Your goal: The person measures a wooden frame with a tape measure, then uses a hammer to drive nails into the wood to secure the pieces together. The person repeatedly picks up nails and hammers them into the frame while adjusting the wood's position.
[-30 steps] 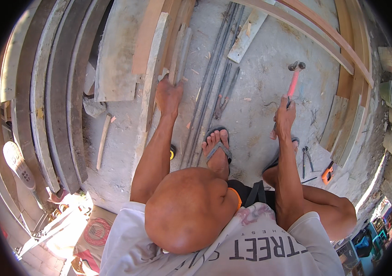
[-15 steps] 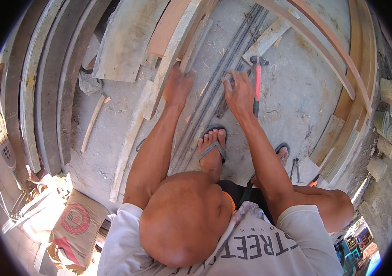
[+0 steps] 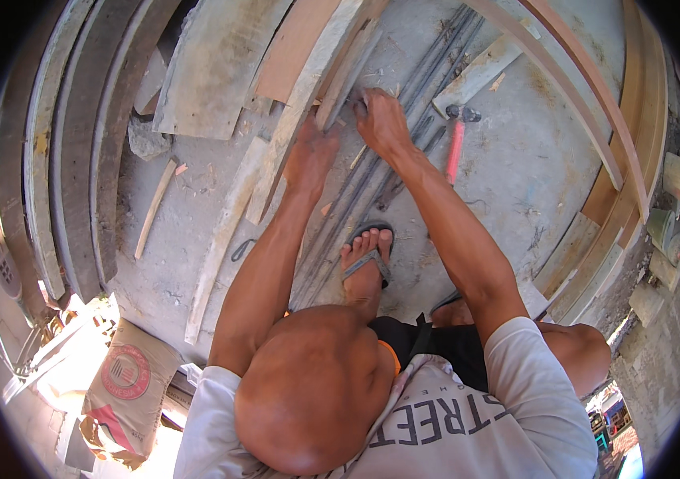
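My left hand (image 3: 310,156) is closed round the near end of a narrow wooden strip (image 3: 345,76), beside a longer pale timber (image 3: 306,96). Just right of that strip, my right hand (image 3: 382,120) has its fingers bent together close to the strip's side. Whatever lies in those fingertips is too small and dark to name. A hammer (image 3: 454,152) with a red handle and black head rests on the floor to the right of my right forearm. Long dark metal bars (image 3: 412,88) run along the ground under my right wrist.
Curved-looking long boards (image 3: 77,152) stand at the left, with a wide plank (image 3: 212,72) next to them. More timbers (image 3: 627,184) lie at the right. A brown paper sack (image 3: 128,391) sits at lower left. A short wood stick (image 3: 155,209) lies on the concrete floor.
My right hand has moved left and away from me, from above the metal bars to the wooden strip, its fingers drawing together. My left hand stays at the strip's end.
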`<state>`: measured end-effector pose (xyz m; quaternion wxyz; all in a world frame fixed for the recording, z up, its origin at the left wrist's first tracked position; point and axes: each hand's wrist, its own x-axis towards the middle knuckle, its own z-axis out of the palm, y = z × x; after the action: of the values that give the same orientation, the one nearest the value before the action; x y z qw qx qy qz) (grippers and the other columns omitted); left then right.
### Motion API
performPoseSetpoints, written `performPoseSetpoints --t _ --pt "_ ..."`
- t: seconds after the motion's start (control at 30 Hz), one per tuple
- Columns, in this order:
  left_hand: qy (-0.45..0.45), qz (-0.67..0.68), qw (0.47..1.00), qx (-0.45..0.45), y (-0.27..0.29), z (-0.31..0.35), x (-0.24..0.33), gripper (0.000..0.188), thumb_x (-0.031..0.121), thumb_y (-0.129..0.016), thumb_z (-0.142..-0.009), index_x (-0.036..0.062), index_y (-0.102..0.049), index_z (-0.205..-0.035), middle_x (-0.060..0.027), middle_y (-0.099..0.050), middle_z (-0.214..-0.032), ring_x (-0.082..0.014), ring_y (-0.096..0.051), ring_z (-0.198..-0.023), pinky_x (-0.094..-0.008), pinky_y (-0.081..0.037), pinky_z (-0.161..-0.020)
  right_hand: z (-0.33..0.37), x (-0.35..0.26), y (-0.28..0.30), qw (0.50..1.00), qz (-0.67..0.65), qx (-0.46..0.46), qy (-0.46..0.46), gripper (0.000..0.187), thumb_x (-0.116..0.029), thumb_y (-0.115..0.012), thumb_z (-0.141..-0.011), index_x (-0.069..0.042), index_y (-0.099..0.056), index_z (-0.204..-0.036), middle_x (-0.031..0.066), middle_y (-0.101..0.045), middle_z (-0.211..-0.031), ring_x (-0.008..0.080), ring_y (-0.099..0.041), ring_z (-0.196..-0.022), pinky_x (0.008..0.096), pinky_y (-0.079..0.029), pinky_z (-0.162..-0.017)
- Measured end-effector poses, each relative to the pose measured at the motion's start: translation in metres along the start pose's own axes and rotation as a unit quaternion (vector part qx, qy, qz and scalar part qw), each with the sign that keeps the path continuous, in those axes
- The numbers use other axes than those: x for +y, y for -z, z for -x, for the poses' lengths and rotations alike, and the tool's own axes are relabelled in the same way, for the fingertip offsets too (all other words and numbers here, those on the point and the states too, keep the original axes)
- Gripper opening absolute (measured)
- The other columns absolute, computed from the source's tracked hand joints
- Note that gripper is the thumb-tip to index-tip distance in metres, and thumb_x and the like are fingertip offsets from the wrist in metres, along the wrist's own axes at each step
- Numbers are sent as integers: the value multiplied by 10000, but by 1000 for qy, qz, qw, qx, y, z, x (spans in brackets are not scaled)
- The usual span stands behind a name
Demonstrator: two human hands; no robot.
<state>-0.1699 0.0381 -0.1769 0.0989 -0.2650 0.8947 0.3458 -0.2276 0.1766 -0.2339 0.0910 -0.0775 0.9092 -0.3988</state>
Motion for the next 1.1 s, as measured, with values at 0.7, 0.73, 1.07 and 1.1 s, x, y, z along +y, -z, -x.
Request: performPoseSetpoints --t 0.7,0.73,1.07,1.1 --pt "-90 -89 991 36 -1 -5 0 584 272 -791 -792 -49 -671 -1266 -325 -735 -1050 -473 -722 -1015 -490 -562 -921 128 65 92 901 166 266 -298 452 -364 -740 -950 9 -628 -1179 236 -638 -1120 492 -634 -1030 527 -518 -892" --pt "-97 -87 991 37 -3 -6 1 623 273 -790 -791 -54 -646 -1301 -327 -732 -1066 -476 -718 -1028 -491 -559 -928 138 71 88 915 136 220 -310 439 -364 -716 -966 14 -626 -1170 246 -645 -1102 494 -636 -1005 532 -517 -876" --pt "-127 -87 988 33 -1 -8 -8 873 268 -785 -772 -93 -452 -1494 -355 -704 -1145 -494 -695 -1069 -506 -538 -962 148 -15 48 889 -183 264 -325 426 -325 -481 -1085 81 -595 -1026 346 -665 -863 538 -657 -850 599 -467 -778" --pt "-145 -80 985 42 -2 -10 -9 894 266 -784 -771 -90 -430 -1511 -359 -700 -1153 -496 -693 -1071 -506 -536 -963 152 -28 34 882 -235 242 -330 435 -325 -476 -1086 88 -591 -1016 348 -660 -857 545 -654 -849 595 -470 -782"
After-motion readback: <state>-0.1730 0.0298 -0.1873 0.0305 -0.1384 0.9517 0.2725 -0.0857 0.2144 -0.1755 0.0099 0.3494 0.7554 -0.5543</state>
